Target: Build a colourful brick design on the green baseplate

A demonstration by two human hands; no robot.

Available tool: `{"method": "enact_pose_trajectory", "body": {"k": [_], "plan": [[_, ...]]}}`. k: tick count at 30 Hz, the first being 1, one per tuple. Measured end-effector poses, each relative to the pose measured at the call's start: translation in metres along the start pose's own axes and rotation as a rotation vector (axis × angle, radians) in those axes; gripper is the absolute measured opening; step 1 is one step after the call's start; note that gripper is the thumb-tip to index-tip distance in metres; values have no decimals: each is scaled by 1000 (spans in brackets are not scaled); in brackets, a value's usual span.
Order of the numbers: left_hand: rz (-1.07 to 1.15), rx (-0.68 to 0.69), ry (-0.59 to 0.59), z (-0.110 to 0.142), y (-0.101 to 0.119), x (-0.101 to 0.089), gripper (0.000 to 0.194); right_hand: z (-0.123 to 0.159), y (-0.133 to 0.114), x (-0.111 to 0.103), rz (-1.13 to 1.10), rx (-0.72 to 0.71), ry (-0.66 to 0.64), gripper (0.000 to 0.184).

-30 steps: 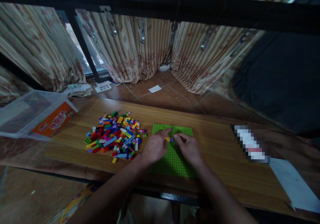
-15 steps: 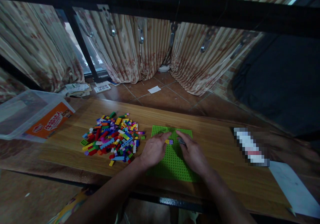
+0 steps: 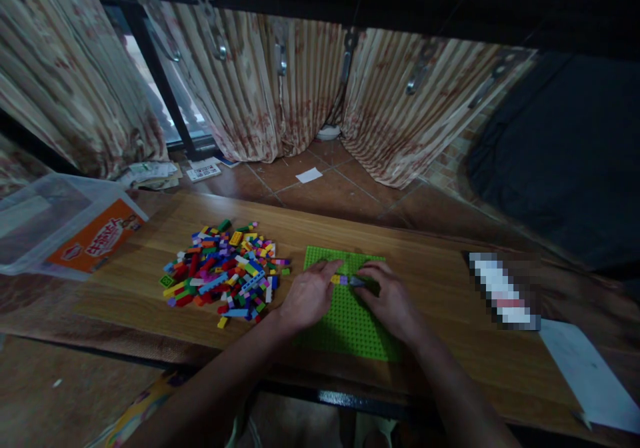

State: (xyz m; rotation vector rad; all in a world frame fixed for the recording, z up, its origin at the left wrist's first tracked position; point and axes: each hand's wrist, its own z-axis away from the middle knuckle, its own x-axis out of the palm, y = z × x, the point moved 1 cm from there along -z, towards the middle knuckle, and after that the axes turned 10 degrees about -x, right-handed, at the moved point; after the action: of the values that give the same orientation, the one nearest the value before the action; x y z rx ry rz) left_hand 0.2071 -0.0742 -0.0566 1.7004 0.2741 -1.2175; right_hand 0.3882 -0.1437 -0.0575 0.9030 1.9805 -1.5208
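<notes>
A green studded baseplate lies on the wooden table under both of my hands. My left hand is closed, its fingertips gripping a small yellow brick with a purple brick beside it. Between the thumb and fingers of my right hand is a small grey brick. The grey brick is right up against the purple one; whether they are joined I cannot tell. My fingers partly hide the bricks and the upper part of the plate.
Left of the plate lies a heap of loose coloured bricks. A clear plastic bin with an orange label stands at the table's left end. On the right are a blurred-out object and a white sheet.
My right hand has moved left, bringing the grey brick up to the purple one. My left hand has stayed nearly in place with its bricks. The view has tilted slightly.
</notes>
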Motion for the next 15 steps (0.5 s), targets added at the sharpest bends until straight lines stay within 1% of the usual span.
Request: {"method": "enact_pose_trajectory", "body": {"k": [2, 5, 10, 12, 15], "plan": [[-10, -23, -8, 2, 0, -1, 50, -1, 1, 1, 30, 1, -24, 13], [-9, -32, -6, 3, 1, -2, 48, -3, 1, 3, 50, -17, -42, 12], [1, 48, -19, 3, 2, -4, 44, -5, 1, 5, 70, -34, -54, 12], [-35, 78, -19, 5, 2, -4, 44, -6, 0, 5, 79, -28, -51, 12], [-157, 97, -28, 9, 5, -2, 47, -6, 0, 5, 83, -28, -49, 11]]}}
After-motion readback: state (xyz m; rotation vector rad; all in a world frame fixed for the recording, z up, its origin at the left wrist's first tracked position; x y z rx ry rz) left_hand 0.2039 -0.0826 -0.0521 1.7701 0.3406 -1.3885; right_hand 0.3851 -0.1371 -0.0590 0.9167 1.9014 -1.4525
